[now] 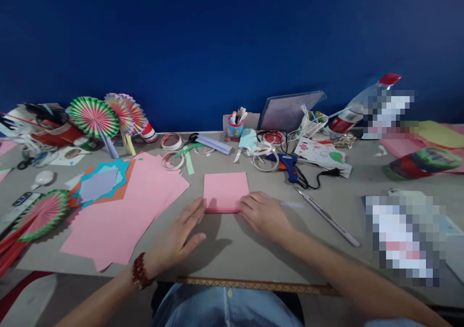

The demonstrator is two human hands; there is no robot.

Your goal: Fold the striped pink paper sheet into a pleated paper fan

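Note:
A folded pink paper [226, 191] lies on the grey table in front of me, with layered edges along its near side. My left hand [186, 230] has its fingers stretched out, their tips touching the paper's left edge near the lower corner, and its thumb stands apart. At the lower right corner, the fingers of my right hand [266, 216] are bent together over the paper's edge; the thumb is hidden. Larger pink sheets [119, 216] are spread to the left. Right of my right hand lies a craft knife [328, 218].
Paper fans [94, 117] stand at the back left. Tape rolls [173, 160], scissors [190, 139], a pen cup [235, 128] and a blue glue gun [290, 166] with its cord sit along the back. A plastic bottle [344, 121] leans at right. Blue and orange papers [125, 172] lie left.

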